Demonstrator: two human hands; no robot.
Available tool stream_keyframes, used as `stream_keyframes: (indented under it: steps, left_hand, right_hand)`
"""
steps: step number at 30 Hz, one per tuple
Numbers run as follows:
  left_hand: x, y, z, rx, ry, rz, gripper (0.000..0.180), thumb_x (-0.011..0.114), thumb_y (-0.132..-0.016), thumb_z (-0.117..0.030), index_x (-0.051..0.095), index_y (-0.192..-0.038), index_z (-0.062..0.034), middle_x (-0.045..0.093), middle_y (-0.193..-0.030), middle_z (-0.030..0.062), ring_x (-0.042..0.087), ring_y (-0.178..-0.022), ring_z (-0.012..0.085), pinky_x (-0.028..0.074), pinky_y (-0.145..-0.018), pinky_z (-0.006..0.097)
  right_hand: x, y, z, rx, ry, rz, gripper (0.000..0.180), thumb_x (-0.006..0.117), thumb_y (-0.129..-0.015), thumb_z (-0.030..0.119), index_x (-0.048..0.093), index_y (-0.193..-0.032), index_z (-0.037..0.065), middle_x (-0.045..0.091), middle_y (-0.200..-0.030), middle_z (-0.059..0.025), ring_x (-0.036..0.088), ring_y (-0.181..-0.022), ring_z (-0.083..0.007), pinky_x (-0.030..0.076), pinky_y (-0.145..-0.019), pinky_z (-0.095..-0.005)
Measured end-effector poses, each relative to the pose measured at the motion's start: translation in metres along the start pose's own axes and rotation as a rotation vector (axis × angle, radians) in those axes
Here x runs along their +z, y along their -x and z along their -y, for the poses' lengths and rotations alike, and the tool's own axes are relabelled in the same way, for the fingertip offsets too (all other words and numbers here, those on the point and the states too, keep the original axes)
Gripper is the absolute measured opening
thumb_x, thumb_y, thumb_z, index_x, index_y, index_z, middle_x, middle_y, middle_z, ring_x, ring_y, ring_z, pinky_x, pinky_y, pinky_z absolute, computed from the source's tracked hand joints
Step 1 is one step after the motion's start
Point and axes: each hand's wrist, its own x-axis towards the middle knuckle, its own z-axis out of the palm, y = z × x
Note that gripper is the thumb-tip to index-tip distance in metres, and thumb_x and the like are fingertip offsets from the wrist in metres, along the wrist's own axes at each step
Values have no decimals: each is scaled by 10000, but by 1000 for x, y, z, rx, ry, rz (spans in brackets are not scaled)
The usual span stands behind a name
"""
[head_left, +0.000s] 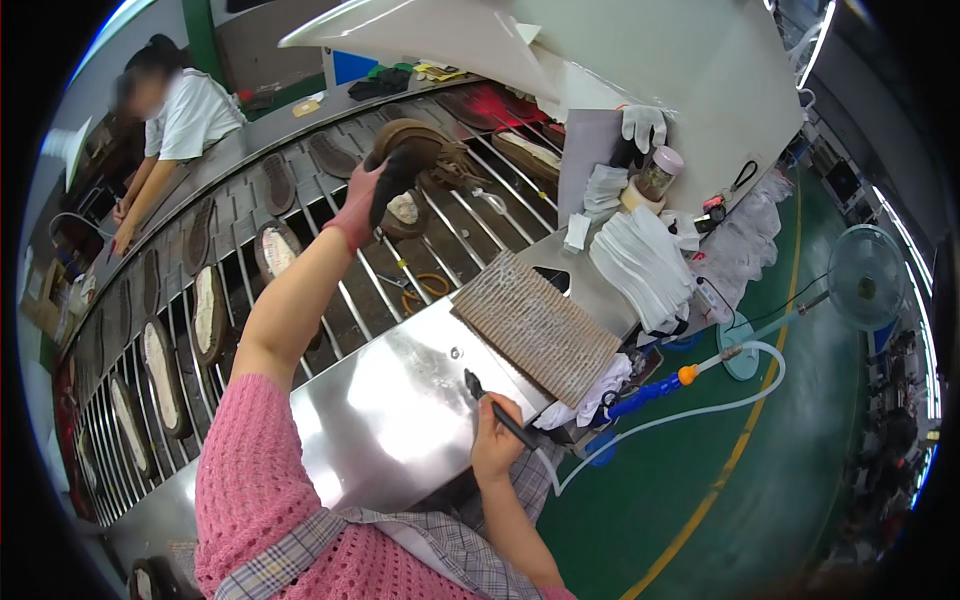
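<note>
My left hand (pixel 372 195), in a pink and black glove, is closed on a brown shoe (pixel 412 143) above the far part of the roller conveyor. Laces hang from the shoe's right side. Low over the shiny metal table (pixel 385 400), my right hand (pixel 497 445) grips a black-handled brush (pixel 518 430), its dark tip pointing away from me. A pale hose (pixel 548 472) shows just behind the handle. Beneath the left hand, another shoe (pixel 404 215) with a whitish inside lies on the rollers. A ribbed brown cardboard pad (pixel 540 325) rests at the table's right end.
Soles and whitish-lined shoe parts (pixel 165 375) lie along the roller conveyor (pixel 345 300). White gloves (pixel 640 270) and a lidded jar (pixel 660 172) stand right of the pad. A fan (pixel 865 280) is farther right. Another person (pixel 190 115) leans on the conveyor's far side.
</note>
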Motion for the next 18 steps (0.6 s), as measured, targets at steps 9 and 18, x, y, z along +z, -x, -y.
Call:
stream_keyframes:
  steps: [9,18]
  left_hand:
    - [-88,246,-47,55,-334,-285,542,617,-905,-373,446,-1324,-75,596,-1155,105,599,-990,234,480,-925,416]
    - [-82,392,-102,-674,984,-110,531,531,-937,-324,357,-1381,-92,482,-1276,141,532,-1148,240,444,-980,379]
  right_hand:
    - [-9,-3,49,186,-217,-126,180,596,-936,139,578,-964,-37,622,-804,-83,629,-705,-149,508,-681,-272]
    - [-16,28,121,130,5,214,93,727,-812,49,673,-866,-4,646,-841,-51,538,-742,-107,410,-642,-203]
